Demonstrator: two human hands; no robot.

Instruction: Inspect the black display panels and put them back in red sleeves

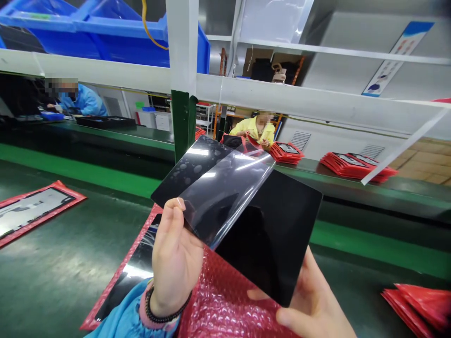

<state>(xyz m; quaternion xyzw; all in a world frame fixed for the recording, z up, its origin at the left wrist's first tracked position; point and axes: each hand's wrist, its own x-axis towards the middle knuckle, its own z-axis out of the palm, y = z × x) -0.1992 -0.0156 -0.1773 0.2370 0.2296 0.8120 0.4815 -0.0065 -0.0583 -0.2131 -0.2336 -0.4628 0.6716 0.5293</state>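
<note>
A flat black screen panel [287, 225] is held up, tilted, in front of me. My right hand [313, 300] grips its lower right corner, thumb on the near edge and fingers behind. My left hand [176, 253] pinches the edge of a clear protective film [229, 192], partly lifted and curled over the panel. Bubbles show under the film on the panel's left part. Below lies a red bubble-wrap bag [225, 291]. Left of it, another dark glossy panel [132, 270] rests on red wrap, partly hidden by my left arm.
A panel on red wrap [38, 211] lies at left on the green bench [45, 263]. Red bags [423, 305] sit at the right edge. Beyond a white post [182, 42] are stacked red packs [355, 166], blue bins [105, 37] and two people, in blue [88, 101] and yellow [248, 126].
</note>
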